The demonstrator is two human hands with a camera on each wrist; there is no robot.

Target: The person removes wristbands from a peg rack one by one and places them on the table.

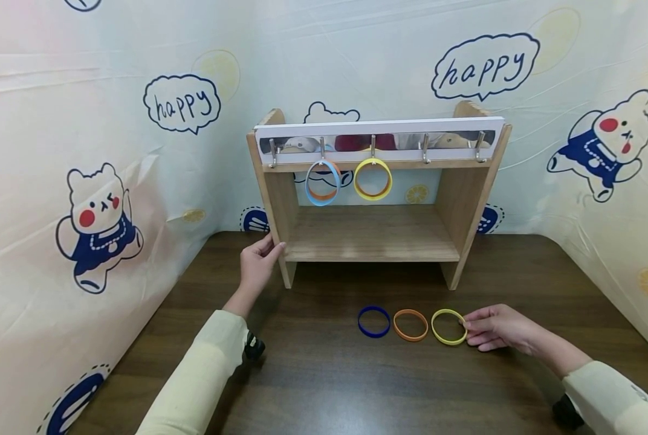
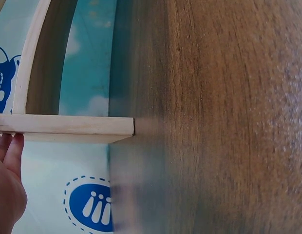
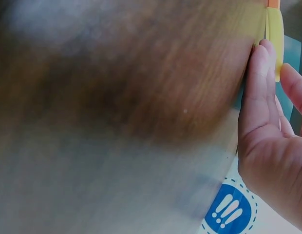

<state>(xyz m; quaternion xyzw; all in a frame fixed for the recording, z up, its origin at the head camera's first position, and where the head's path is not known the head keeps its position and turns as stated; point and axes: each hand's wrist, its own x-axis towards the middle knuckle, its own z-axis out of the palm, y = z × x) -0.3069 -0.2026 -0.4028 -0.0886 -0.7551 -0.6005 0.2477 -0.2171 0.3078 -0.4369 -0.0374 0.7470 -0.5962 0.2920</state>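
In the lower right of the head view my right grip [image 1: 500, 329] is narrow, pinching the yellow ring [image 1: 448, 343] by its right edge between thumb and fingers; held there, I judge, so that most of it stays clear of me. Whether it is lifted off the counter [image 1: 313, 374] I cannot tell. To its left, at lower centre, the orange ring [image 1: 411, 339] and then the blue ring [image 1: 373, 335] lie in a row, near each other but apart, which leaves room to take each singly. Just left of centre my left grip [image 1: 260, 260] holds the rack's left panel [image 1: 286, 211], thumb at the front edge and fingers on the outer face, probably to keep the rack [image 1: 373, 232] from sliding or tipping. Along its top, a white rail [image 1: 411, 125] carries five hooks [image 1: 425, 148]; the light blue ring [image 1: 307, 184] hangs from the second from the left and the hanging yellow ring [image 1: 390, 180] from the third, kept there by their own weight. Orange shows inside both, perhaps a separate ring.
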